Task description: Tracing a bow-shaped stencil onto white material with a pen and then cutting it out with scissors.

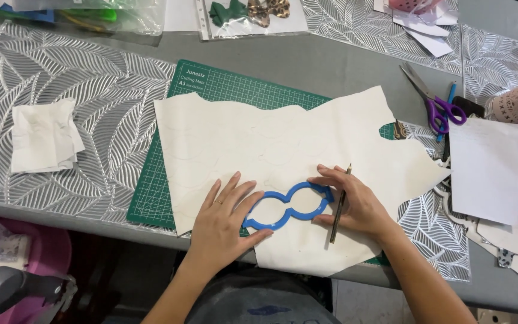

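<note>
- Pressing flat on the left end of the blue template (pixel 288 208), left hand (pixel 226 222) spread wide, fingers splayed, gripping nothing.
- Steadying the template's right end with fingertips of the right hand (pixel 349 201), a pencil (pixel 339 205) pinched upright against the palm side, just right of the template.
- Lying on the cream sheet (pixel 283 150), template near its lower edge, over the green cutting mat (pixel 211 84) on the grey counter (pixel 307 57).
- Resting well right of the template: purple-handled scissors (pixel 436 102) and white paper (pixel 487 171).
- Sitting far left of the template: folded white scraps (pixel 44 137).
</note>
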